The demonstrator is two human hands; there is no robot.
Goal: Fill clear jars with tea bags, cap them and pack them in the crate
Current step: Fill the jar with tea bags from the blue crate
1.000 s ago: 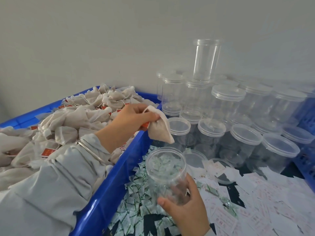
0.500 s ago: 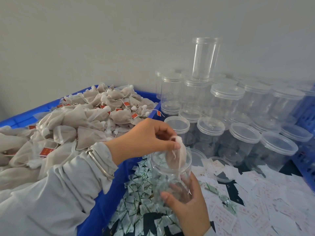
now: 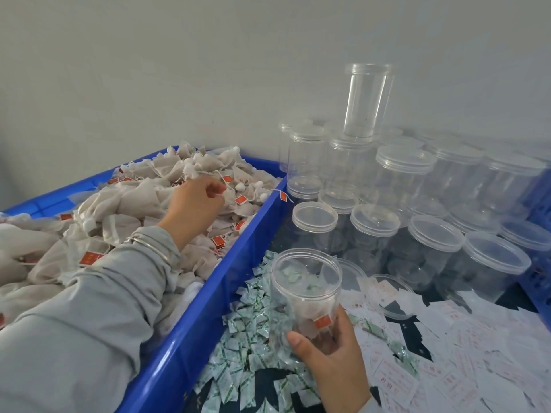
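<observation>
Nearest the camera, the right hand (image 3: 331, 357) grips the lower part of an open clear jar (image 3: 305, 296), thumb across the front and fingers wrapped round the back; the jar stands roughly upright, its mouth uncapped. Inside it, near the bottom, lies one tea bag (image 3: 310, 317) with a red tag showing through the wall. Under and around the jar the table is strewn with small green-and-white sachets (image 3: 247, 338), and to the right with white printed paper slips (image 3: 447, 368). A loose clear lid (image 3: 390, 296) lies among the slips just right of the jar.

To the left, a grey sleeve (image 3: 89, 308) with a metal bangle (image 3: 152, 248) at the wrist reaches into the blue crate (image 3: 208, 299), which is heaped with pale tea bags (image 3: 119, 210) bearing red tags. The left hand (image 3: 193, 204) rests on the heap with fingers curled, its fingertips pinching at a bag by the strings; whether it has one firmly held cannot be told.

Farther back stand rows of capped empty jars (image 3: 432, 234), stacked two high against the wall, with a tall uncapped jar (image 3: 365, 99) standing on top of the stack
</observation>
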